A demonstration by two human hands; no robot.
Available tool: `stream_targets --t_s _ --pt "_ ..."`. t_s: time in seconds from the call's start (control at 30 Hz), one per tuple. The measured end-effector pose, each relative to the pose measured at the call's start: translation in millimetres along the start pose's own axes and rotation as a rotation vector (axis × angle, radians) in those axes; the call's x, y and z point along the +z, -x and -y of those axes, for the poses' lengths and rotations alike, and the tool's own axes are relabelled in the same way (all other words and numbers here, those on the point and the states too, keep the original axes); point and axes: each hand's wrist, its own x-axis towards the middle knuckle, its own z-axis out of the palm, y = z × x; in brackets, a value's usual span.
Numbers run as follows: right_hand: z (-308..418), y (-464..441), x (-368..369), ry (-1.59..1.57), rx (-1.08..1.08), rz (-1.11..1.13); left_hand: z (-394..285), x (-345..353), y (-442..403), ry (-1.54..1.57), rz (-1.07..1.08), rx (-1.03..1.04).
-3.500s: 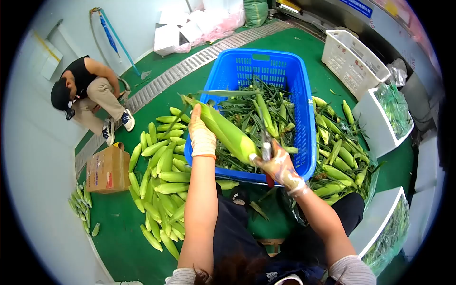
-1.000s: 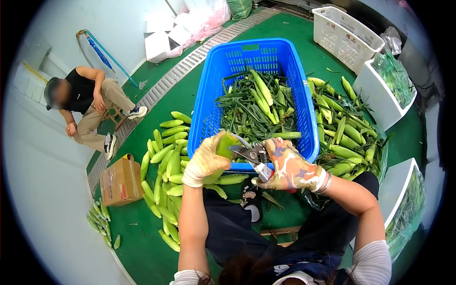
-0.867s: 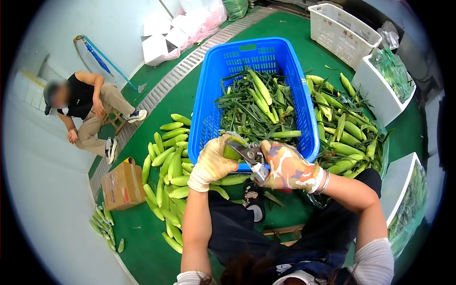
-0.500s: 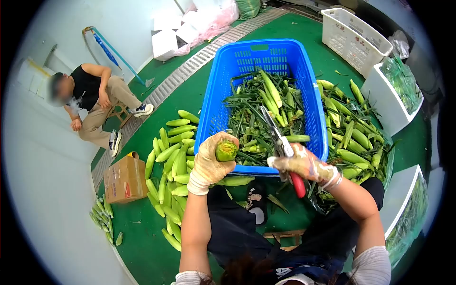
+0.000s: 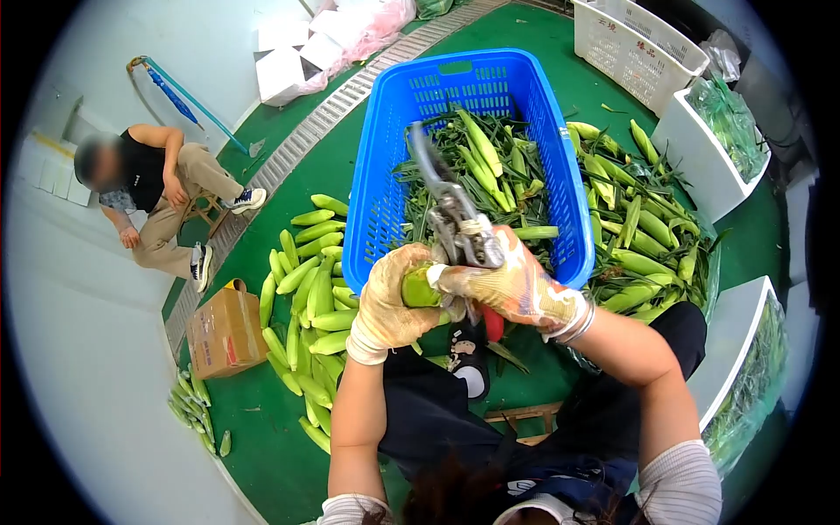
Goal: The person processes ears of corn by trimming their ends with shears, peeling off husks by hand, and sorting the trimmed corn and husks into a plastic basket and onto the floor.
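Closed around an ear of corn (image 5: 420, 287) is my gloved left hand (image 5: 386, 300), with the green cut end facing up. My gloved right hand (image 5: 525, 287) grips metal pruning shears (image 5: 458, 217) with a red handle, held against the corn at the left hand. The blade points up and away, blurred by motion. Both hands are over the near rim of a blue plastic basket (image 5: 357, 229). Leaf trimmings and several husk pieces (image 5: 479, 144) lie inside it.
Trimmed corn ears (image 5: 319, 297) are piled on the floor at left; untrimmed corn (image 5: 643, 241) lies at right. A cardboard box (image 5: 226, 334), white foam boxes (image 5: 710, 171) and a white crate (image 5: 634, 57) stand around. A person (image 5: 162, 184) sits at far left.
My right hand has moved left with the shears, from apart to up against the corn in my left hand. The view has shifted slightly.
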Motion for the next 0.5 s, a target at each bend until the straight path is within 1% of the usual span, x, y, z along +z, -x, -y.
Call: stream_targets --t_s 0.07,0.1,0.13,0.2,0.23,0.27,0.33,0.37,0.4,0.47,0.5 --pt "-18.3 4.8 11.3 -0.299 -0.144 -0.134 -0.3 0.9 -1.7 0.216 0.083 -0.204" --pt "-22.9 6.6 12.0 -0.243 -0.176 -0.197 -8.5 7.5 -5.4 0.202 0.031 -0.102" --pt "-20.8 13.3 12.3 -0.315 -0.058 -0.177 -17.1 11.2 -10.2 0.197 0.032 -0.104" --pt "-22.1 20.9 22.2 -0.496 -0.17 -0.261 -25.8 14.6 -18.3 0.356 0.031 0.034" --pt "-25.5 24.3 25.2 -0.509 -0.198 -0.303 -23.9 13.3 -26.4 0.272 0.015 0.215" --pt "-24.7 31.1 25.7 -0.549 -0.195 -0.293 -30.3 11.3 -28.2 0.212 -0.028 0.219" --pt "-16.5 37.3 27.9 -0.582 -0.268 -0.416 -42.5 9.6 -27.8 0.063 -0.085 0.052" --pt "-17.7 35.6 25.9 -0.628 -0.276 -0.424 -44.5 2.1 -23.4 0.035 -0.053 -0.072" --pt "-18.4 33.9 23.4 -0.502 -0.351 -0.469 -56.4 0.3 -16.4 0.181 -0.191 -0.135" --pt "-22.8 29.7 23.5 -0.364 -0.408 -0.482 -83.2 0.3 -5.0 0.258 -0.317 -0.336" --pt "-37.8 24.8 21.3 -0.113 -0.49 -0.49 -91.4 8.2 -10.5 -0.068 -0.266 -0.279"
